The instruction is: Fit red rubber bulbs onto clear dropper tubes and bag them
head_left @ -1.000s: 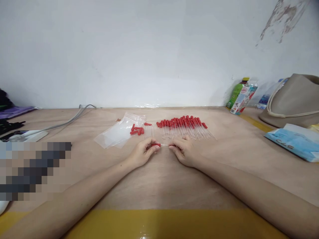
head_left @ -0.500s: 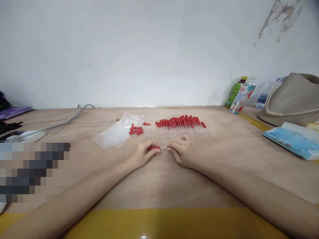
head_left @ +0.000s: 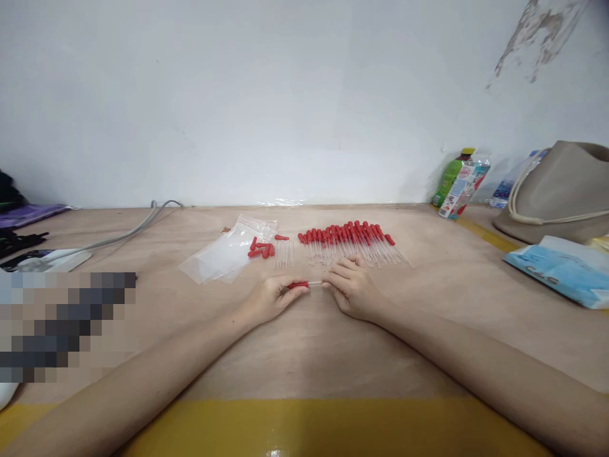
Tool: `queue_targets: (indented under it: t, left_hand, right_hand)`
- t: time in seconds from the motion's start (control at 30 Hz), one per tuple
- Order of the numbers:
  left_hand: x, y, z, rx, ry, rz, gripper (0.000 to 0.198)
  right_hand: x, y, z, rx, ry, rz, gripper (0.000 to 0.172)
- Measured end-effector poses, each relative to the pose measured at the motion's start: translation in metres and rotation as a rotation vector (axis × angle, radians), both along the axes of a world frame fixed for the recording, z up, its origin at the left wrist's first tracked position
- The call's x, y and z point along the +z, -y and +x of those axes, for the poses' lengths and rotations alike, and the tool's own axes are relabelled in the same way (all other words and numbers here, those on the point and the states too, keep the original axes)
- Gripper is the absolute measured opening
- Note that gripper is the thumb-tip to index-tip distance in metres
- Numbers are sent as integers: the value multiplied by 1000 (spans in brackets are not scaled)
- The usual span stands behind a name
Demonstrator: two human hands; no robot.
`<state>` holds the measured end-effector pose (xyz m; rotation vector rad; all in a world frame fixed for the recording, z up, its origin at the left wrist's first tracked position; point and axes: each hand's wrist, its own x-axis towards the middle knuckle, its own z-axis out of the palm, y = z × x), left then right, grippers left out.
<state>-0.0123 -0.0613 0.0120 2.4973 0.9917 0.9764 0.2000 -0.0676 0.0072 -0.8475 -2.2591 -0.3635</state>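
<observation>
My left hand (head_left: 275, 297) pinches a red rubber dropper bulb (head_left: 299, 285) between thumb and fingers. From the bulb's open end a thin clear glass tube (head_left: 314, 284) runs across to my right hand (head_left: 354, 289), whose fingers are closed on it; its far end is hidden in that hand. Beyond my right hand lies a row of droppers with red bulbs (head_left: 352, 230), their clear tubes pointing towards me. Several loose red bulbs (head_left: 264, 247) and a few bare glass tubes (head_left: 284, 255) lie beyond my left hand.
Left of the loose bulbs lies a clear plastic bag (head_left: 223, 247). A grey cable (head_left: 124, 236) crosses the left side. On the right stand bottles (head_left: 460, 184) and a grey-brown bag (head_left: 556, 190), with a blue packet (head_left: 561, 270) in front. A white wall closes the back.
Both hands keep their hold on the bulb and tube, with little visible change. The whole view has shifted very slightly.
</observation>
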Motion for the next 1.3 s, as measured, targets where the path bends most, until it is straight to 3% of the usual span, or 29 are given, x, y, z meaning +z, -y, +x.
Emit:
queue_targets:
  t: [0.6,0.87,1.0,1.17,1.3]
  left_hand:
    - [2,4,1,-91,-95,72,16]
    - [-4,-5,-3,-46,-6,73,20]
    - [-5,-8,-7,74,-34,48,49]
    - [-2,-9,-5,66,-137,16,19]
    - [0,-8,-3,64,-149,-2,15]
  right_hand:
    - [-2,3,-14,36,25,-60,26]
    - [9,6,-8,-58,149,-62,24]
    - [23,-2,8,-193,92,-219,22]
    - [37,-43,21,-437,-245,-505,26]
    - [41,-75,4,-617,-261,-586,33]
